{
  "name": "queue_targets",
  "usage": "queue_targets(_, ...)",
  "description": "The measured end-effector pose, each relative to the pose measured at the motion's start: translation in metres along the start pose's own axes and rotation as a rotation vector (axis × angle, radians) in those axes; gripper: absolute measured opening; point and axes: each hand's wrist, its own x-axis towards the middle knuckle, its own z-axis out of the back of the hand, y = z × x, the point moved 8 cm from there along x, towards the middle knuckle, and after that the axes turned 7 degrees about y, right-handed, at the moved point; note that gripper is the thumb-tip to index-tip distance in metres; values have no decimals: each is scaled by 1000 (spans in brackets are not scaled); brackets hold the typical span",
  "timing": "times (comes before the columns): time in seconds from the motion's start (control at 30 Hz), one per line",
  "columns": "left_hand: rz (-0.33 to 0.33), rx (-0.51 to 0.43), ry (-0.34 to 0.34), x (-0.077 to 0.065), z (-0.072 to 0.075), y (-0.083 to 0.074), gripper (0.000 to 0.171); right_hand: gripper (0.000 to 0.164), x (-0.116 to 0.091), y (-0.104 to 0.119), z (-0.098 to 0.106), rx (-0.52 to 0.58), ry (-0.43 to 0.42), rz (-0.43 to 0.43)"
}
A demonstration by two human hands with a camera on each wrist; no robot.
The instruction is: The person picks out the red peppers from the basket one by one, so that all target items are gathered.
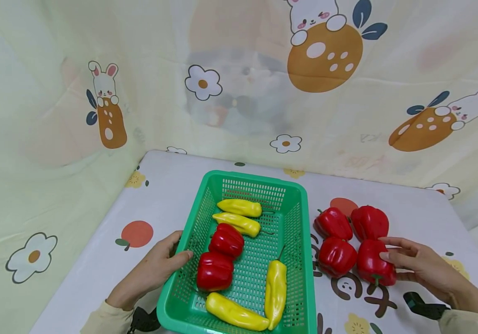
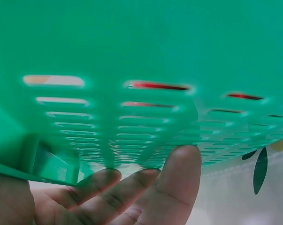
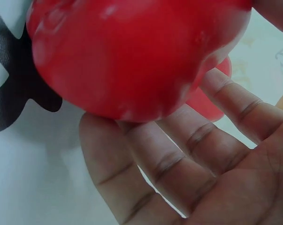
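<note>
A green plastic basket (image 1: 310, 278) with slotted walls stands on the table. My left hand (image 1: 155, 266) holds its left side, the thumb over the rim; in the left wrist view the fingers (image 2: 179, 183) lie against the slotted outside. Inside are two red bell peppers (image 1: 215, 271) and several yellow peppers (image 1: 239, 311). Right of the basket, my right hand (image 1: 424, 266) grips a red bell pepper (image 1: 372, 262) between thumb and fingers. The right wrist view shows the fingertips touching this pepper (image 3: 127, 61). Three more red bell peppers (image 1: 337, 256) cluster beside it.
A white patterned tablecloth (image 1: 168, 185) covers the table. Pale printed curtains (image 1: 239, 116) hang behind it and along its left side. Black straps with small devices (image 1: 424, 306) sit at both wrists.
</note>
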Motion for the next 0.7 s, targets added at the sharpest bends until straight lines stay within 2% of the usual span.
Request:
queue_targets(0.4,-6,-18,7,0,1,-1,51,77,-3,-4,2,35,1,-17)
queue_targets(0.7,-4,-10,-3,1,2,-1,51,69,-3,-8,3,102,18,13)
